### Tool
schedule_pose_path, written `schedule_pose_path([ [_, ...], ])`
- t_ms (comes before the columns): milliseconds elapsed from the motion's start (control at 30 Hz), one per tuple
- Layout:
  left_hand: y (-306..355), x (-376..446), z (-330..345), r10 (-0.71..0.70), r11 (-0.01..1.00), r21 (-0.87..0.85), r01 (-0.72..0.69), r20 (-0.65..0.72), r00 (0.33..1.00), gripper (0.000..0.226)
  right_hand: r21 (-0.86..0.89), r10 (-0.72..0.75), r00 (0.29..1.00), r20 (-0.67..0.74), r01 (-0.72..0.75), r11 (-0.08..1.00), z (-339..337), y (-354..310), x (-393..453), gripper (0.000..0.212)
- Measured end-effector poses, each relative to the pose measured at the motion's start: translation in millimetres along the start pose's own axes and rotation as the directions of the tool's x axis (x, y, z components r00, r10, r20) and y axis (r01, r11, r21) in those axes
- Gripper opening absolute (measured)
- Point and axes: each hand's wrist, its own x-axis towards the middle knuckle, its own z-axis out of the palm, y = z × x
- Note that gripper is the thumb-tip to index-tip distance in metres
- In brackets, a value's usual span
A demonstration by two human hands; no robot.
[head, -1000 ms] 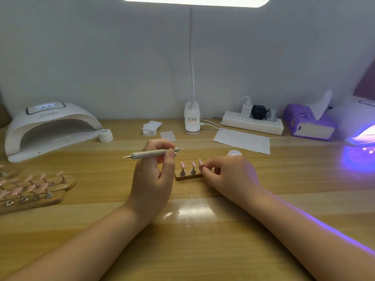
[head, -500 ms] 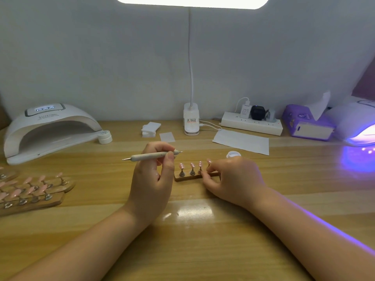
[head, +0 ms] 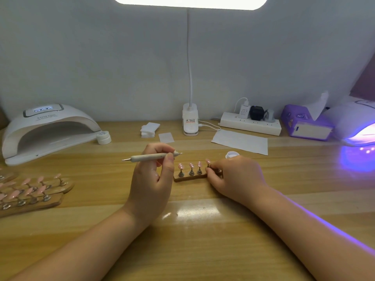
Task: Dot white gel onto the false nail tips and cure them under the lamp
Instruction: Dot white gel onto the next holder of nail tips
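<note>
Wooden bench [head: 203, 250], lit lamp [head: 359, 126] far right. Our left hand [head: 151, 183] grips the dotting pen [head: 151, 156]; right hand [head: 233, 177] pinches the nail-tip holder [head: 189, 177] at centre. Risk: sliding the holder smears uncured dots or tips a stand.

Pale grey wall [head: 101, 57], wooden desk [head: 203, 250] (glossy), bright overhead light panel [head: 189, 2]

Our right hand [head: 235, 177] covers the nail stand's [head: 189, 177] right end; only 4 tips show. The purple lamp [head: 354, 126] runs off the right edge.
</note>
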Motion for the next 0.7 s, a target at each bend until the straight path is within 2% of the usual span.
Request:
schedule_pose_path([
  [233, 1.0, -0.1, 0.2, -0.003, 1.0, -0.014, 0.003, 0.009, 1.0, 0.016, 0.09, 0.062, 0.998, 0.029, -0.064, 0.994, 1.4, 1.7, 2.4, 0.031],
  [400, 1.4, 0.2, 0.7, -0.012, 1.0, -0.004, 0.012, 0.008, 1.0, 0.016, 0.124, 0.039, 0.999, -0.01, -0.037, 0.992, 1.8, 1.1, 1.3, 0.028],
  [500, 2.5, 0.3, 0.2, -0.002, 1.0, -0.011, 0.002, -0.006, 1.0, 0.017, 0.165, 0.04, 0.997, -0.073, -0.028, 0.986, 3.1, -1.2, -1.9, 0.023],
  [600, 3.9, 0.3, -0.3, -0.01, 1.0, -0.016, 0.009, -0.014, 1.0, 0.017, 0.259, 0.078, 0.978, -0.193, -0.026, 0.966, 1.9, -3.1, -2.8, 0.011],
  [700, 6.7, 2.5, -1.3, -0.024, 0.999, -0.032, 0.023, -0.029, 0.999, 0.015, 0.346, 0.053, 0.963, -0.264, 0.043, 0.937, -4.3, -6.0, -1.9, 0.006],
])
